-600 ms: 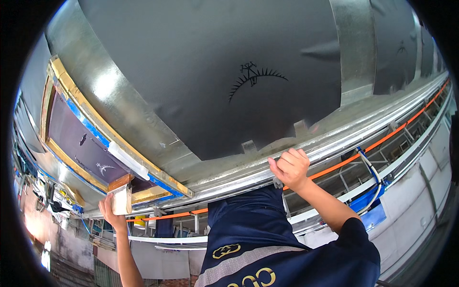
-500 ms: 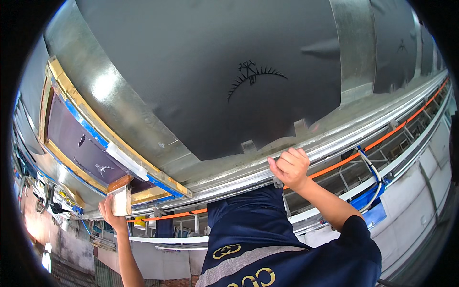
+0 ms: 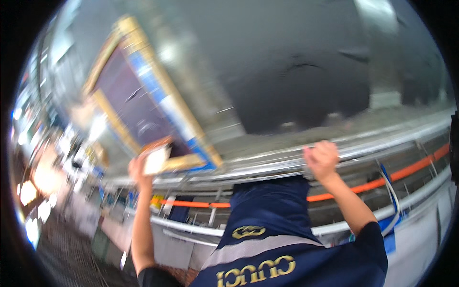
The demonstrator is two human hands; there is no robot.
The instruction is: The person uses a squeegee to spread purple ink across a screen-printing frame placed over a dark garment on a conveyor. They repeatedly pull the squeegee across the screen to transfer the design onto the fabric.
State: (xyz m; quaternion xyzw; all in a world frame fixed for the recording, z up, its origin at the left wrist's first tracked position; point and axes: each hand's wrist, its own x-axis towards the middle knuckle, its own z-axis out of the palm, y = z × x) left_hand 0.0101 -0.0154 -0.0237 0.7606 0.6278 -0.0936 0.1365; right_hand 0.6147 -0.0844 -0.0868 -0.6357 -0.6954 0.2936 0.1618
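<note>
Left hand [image 3: 138,170] grips a small pale block [image 3: 156,160], pressed against the lower corner of the wooden frame [image 3: 143,86] just above it. Right hand [image 3: 321,159], well apart, closes in a fist against the metal rail [image 3: 382,141]; whether it holds anything is hidden by blur.

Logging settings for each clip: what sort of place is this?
Probably a factory floor, at a screen-printing line: a framed screen tilted over a long dark table, metal rails along its edge, and bright lights far left.
</note>
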